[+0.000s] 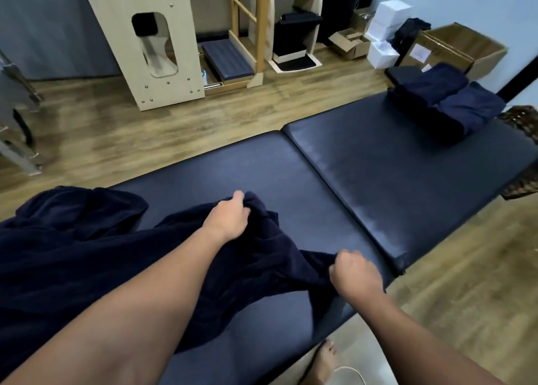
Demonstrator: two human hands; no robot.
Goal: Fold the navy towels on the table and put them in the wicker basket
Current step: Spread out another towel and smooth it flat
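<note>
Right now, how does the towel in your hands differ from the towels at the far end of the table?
The towel in hand lies loose and crumpled, gripped by the left hand and right hand; the folded towels sit as neat, untouched blocks. It lies at the near edge, they near the far right end. All are navy and on the padded table.

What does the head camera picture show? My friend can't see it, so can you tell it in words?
Two bare hands grip one rumpled navy towel on a dark padded table: the left hand holds its far edge, the right hand its near edge. More unfolded towels lie heaped at the left, and folded towels sit at the table's far right end.
</note>
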